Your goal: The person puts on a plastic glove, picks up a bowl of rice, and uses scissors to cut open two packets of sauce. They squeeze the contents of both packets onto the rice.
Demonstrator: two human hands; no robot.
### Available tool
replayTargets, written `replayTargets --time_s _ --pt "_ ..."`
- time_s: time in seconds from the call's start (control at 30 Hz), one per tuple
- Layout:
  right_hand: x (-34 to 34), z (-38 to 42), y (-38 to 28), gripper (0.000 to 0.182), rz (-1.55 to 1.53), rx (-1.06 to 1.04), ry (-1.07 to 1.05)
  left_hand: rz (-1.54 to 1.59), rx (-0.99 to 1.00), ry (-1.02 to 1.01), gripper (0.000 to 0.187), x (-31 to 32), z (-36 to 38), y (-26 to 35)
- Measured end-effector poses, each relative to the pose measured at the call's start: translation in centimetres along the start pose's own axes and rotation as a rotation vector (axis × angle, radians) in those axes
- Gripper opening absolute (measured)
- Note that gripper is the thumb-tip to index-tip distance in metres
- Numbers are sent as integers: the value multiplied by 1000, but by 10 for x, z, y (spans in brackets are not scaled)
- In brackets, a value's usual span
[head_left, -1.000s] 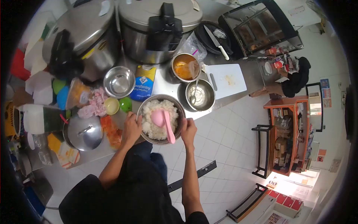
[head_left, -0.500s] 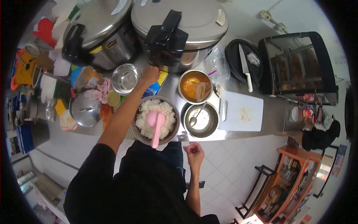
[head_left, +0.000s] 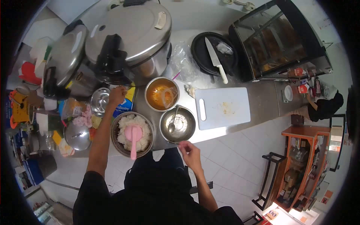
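My left hand (head_left: 117,96) is closed at the front of the large steel cooker (head_left: 146,37), beside the blue and yellow packet (head_left: 125,103); what it holds, if anything, is hidden. Below it stands a bowl of white rice (head_left: 122,129) with a pink scoop (head_left: 134,137) on top. My right hand (head_left: 190,153) hangs at the counter's front edge with fingers curled, close to the steel bowl (head_left: 186,131) that has a spoon (head_left: 172,126) in it. Behind that bowl is a pot of orange liquid (head_left: 152,92).
A white cutting board (head_left: 236,108) lies to the right. Behind it a knife (head_left: 213,54) rests on a black round tray (head_left: 198,48). A glass display case (head_left: 270,41) stands at back right. Another person (head_left: 326,108) is at far right. A steel lid (head_left: 77,138) lies left.
The view has turned right, so the counter items appear further left. My right hand has come up to the counter edge near the spoon bowl. My left hand stays by the cooker's front.
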State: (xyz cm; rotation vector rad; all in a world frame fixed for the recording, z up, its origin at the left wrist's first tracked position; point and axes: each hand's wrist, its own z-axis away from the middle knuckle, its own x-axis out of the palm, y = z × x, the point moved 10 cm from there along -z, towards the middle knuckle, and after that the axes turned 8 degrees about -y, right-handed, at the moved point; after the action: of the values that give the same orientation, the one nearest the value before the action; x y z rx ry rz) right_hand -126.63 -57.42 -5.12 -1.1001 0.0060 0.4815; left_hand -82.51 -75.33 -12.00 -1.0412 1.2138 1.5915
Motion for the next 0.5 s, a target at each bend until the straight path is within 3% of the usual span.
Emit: replayTargets --time_s 0.07,0.2,0.3,0.4,0.47,0.5 --pt "-6 -19 -32 15 -106 -145 60 187 75 -10 15 -8 7 2" --pt "7 -67 -114 17 27 -362 139 281 150 40 15 -9 16 1" --pt "48 -102 -172 13 48 -478 104 508 172 -41 14 -37 39 26" --pt "104 -127 -217 13 43 -652 57 455 232 7 14 -76 67 52" --pt "151 -140 -232 13 289 -792 -26 430 193 -44 11 -81 81 55" --pt "164 -144 -231 13 297 -793 -29 472 266 57 12 -92 91 59"
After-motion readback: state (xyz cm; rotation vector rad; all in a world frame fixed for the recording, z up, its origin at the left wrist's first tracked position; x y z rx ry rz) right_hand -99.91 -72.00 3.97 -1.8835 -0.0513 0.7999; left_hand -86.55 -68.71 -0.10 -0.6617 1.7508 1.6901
